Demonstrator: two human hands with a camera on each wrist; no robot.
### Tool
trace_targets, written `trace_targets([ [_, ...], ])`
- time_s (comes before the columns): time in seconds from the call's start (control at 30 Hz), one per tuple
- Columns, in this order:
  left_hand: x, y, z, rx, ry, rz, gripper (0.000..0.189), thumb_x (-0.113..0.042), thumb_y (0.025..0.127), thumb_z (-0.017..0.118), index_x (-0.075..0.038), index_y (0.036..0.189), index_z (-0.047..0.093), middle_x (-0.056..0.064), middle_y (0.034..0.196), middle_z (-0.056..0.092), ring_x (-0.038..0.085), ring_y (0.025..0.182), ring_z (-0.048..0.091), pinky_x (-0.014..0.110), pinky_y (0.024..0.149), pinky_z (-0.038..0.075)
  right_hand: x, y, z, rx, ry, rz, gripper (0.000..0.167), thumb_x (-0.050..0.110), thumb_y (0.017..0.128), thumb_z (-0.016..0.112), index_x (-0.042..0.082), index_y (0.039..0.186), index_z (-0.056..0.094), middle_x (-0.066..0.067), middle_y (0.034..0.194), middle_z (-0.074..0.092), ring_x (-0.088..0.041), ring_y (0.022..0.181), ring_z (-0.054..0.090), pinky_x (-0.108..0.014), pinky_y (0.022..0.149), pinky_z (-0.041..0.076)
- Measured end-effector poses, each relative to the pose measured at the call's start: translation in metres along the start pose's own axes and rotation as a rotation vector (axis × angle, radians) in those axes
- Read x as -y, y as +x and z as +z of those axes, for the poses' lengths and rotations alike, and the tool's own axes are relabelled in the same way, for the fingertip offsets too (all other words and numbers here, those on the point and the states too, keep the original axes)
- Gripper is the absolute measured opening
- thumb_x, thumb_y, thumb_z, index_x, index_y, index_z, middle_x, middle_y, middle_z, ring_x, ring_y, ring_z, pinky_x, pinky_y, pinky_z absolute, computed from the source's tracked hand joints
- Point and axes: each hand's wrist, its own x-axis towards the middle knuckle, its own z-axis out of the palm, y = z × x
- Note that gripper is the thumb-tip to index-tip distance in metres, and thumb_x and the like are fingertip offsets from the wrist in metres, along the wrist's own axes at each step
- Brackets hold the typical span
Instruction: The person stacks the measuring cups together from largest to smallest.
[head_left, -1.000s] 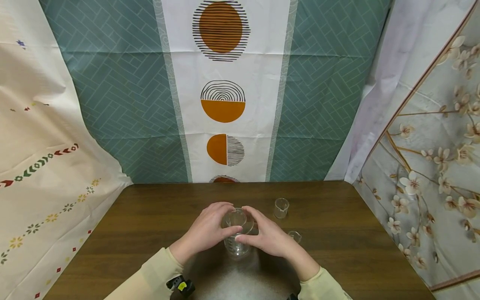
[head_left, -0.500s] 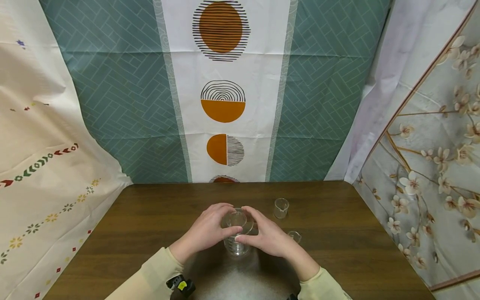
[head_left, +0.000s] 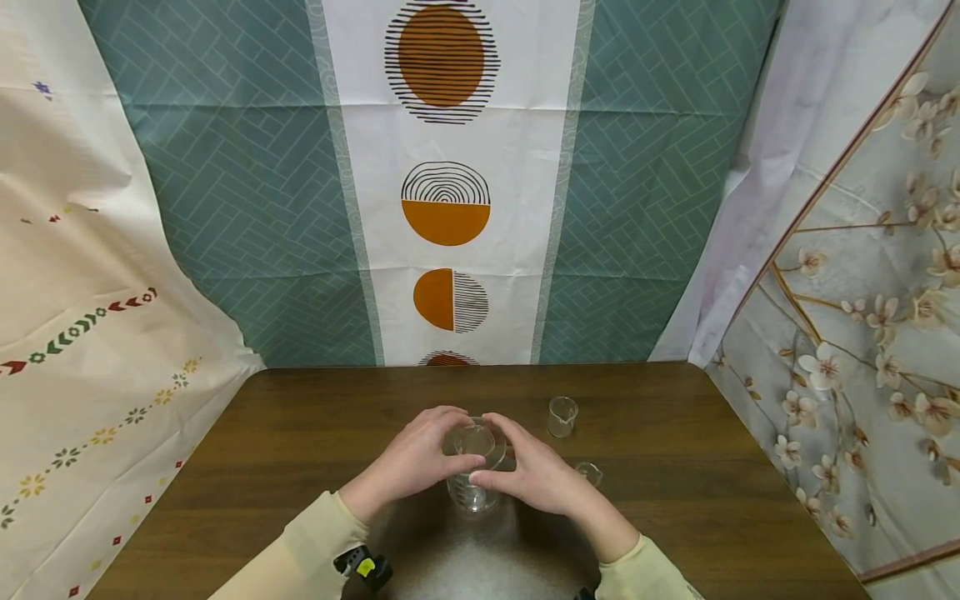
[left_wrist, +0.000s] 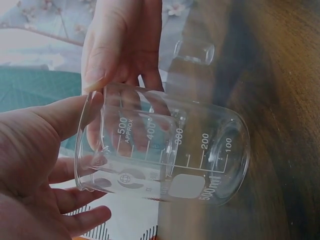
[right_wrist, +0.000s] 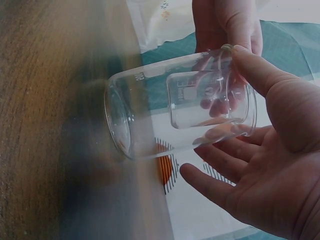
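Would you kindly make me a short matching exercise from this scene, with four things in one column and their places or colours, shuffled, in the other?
Column one
A. 500 ml beaker
B. Second-largest beaker
C. Tabletop
D. Sleeves

Column two
1. Pale yellow
2. Inside a bigger beaker
3. Brown
4. Around a smaller beaker, between the left hand and the right hand

Right pairs: A-4, B-2, C-3, D-1
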Motion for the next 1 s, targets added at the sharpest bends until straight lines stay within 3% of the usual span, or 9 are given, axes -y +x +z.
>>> trace_targets([
  [0.47, 0.0012, 0.0033, -0.0017, 0.012, -0.019, 0.01, 0.052, -0.041, 0.09, 0.093, -0.007, 0.125, 0.076, 0.007, 0.129, 0.072, 0.03, 0.121, 0.066, 0.054, 0.102, 0.056, 0.0009, -0.0003, 0.0013, -0.006, 0.023, -0.012, 0.087, 0.047, 0.1, 0.083, 0.009, 0.166, 0.042, -0.013, 0.163, 0.053, -0.032, 0.147, 0.054, -0.056, 0.116, 0.048],
  [1.0, -0.0008, 0.0077, -0.0042, 0.07, 0.02, 0.018, 0.052, -0.039, 0.09, 0.094, -0.004, 0.125, 0.078, 0.009, 0.128, 0.071, 0.031, 0.12, 0.068, 0.053, 0.103, 0.057, -0.0012, -0.0004, 0.0015, 0.002, 0.008, 0.002, 0.088, 0.05, 0.099, 0.083, 0.013, 0.167, 0.041, -0.01, 0.161, 0.055, -0.029, 0.146, 0.055, -0.053, 0.117, 0.048],
])
